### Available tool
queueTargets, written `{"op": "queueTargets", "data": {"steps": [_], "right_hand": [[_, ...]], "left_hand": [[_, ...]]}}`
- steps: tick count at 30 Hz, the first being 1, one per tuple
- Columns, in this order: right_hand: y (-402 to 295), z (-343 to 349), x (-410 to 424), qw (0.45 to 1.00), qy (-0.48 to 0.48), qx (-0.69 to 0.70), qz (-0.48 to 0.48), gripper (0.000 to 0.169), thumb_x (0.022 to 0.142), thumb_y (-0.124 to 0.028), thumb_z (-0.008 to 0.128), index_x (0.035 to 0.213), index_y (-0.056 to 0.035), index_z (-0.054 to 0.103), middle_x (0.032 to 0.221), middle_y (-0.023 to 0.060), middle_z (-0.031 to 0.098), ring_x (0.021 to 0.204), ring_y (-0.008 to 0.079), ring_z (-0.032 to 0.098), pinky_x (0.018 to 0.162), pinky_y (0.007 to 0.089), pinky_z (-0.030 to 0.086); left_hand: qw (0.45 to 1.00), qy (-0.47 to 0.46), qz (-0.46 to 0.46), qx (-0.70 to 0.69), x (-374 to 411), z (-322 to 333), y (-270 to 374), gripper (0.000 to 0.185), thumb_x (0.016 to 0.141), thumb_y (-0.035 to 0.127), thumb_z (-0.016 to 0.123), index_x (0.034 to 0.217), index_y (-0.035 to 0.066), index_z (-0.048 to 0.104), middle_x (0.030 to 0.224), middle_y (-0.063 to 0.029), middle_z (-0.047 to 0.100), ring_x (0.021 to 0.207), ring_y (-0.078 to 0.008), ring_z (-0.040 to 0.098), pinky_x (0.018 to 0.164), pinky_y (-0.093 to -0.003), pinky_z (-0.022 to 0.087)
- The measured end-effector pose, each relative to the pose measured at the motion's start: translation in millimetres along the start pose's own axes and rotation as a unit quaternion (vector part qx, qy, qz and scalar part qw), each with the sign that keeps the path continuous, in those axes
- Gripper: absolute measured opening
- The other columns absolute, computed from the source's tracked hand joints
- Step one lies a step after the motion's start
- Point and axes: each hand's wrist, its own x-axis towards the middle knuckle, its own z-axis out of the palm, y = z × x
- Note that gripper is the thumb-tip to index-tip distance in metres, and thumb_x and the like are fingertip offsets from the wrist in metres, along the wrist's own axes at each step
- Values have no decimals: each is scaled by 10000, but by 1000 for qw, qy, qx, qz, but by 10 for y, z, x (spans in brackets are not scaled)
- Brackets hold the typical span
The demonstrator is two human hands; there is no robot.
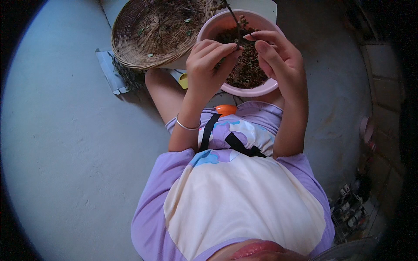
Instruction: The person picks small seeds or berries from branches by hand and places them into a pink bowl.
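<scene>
My left hand [212,63] pinches the lower end of a thin dark twig [232,14] between thumb and fingertips. Small roundish clusters sit on the twig near the top of the view. Close on the right, my right hand [279,57] has its forefinger and thumb at a side stem of the twig; whether they grip it is unclear. Both hands are above a pink plastic basin [236,92], which holds a heap of small brownish seeds or berries [249,70]. A round wicker basket [156,32] with a few green leaf bits stands left of the basin.
Left of the basket, a bundle of dark twigs [129,76] lies by a pale flat box or tray [109,73]. A yellow object [183,81] is beside my knee, and an orange one [226,110] rests at my lap. A rack with assorted items [349,208] stands at lower right.
</scene>
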Motion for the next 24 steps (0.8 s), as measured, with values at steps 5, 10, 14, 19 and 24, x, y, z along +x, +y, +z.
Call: {"op": "queueTargets", "data": {"steps": [5, 10, 14, 19, 24], "right_hand": [[-2, 12, 3, 1000, 3, -27, -14, 292, 881, -246, 580, 1077, -28, 569, 691, 13, 595, 510, 12, 433, 426, 164, 304], [16, -37, 21, 1000, -6, -28, -8, 300, 875, -248, 588, 1081, -31, 571, 699, 20, 610, 511, 12, 447, 428, 165, 318], [32, -62, 27, 998, -5, -55, -33, 315, 865, -263, 601, 1079, -34, 576, 726, 24, 627, 527, 15, 473, 435, 164, 335], [27, -90, 45, 997, -3, -76, -19, 321, 865, -269, 600, 1075, -27, 579, 733, 22, 628, 525, 15, 473, 434, 166, 339], [39, -96, 56, 998, -15, -54, -18, 292, 882, -264, 576, 1048, -24, 590, 637, -17, 546, 483, 14, 418, 409, 173, 300]], "left_hand": [[1000, -1, -7, 0, 3, -6, 28, 151, 669, 62, 703, 813, 61, 657, 708, -57, 627, 669, -210, 586, 634, -307, 447], [1000, -10, -2, 1, 1, -4, 23, 154, 669, 60, 703, 816, 60, 656, 706, -55, 628, 663, -207, 584, 630, -305, 442], [1000, -13, 2, -8, -1, 0, 25, 158, 671, 57, 699, 823, 61, 656, 708, -54, 629, 672, -205, 586, 634, -308, 440], [1000, -21, 7, -11, -21, 5, 6, 173, 669, 58, 697, 837, 62, 657, 716, -52, 629, 685, -202, 590, 645, -315, 440], [999, -31, 24, 12, -31, 10, 0, 194, 665, 64, 695, 856, 72, 660, 720, -47, 625, 691, -203, 591, 658, -319, 443]]}}
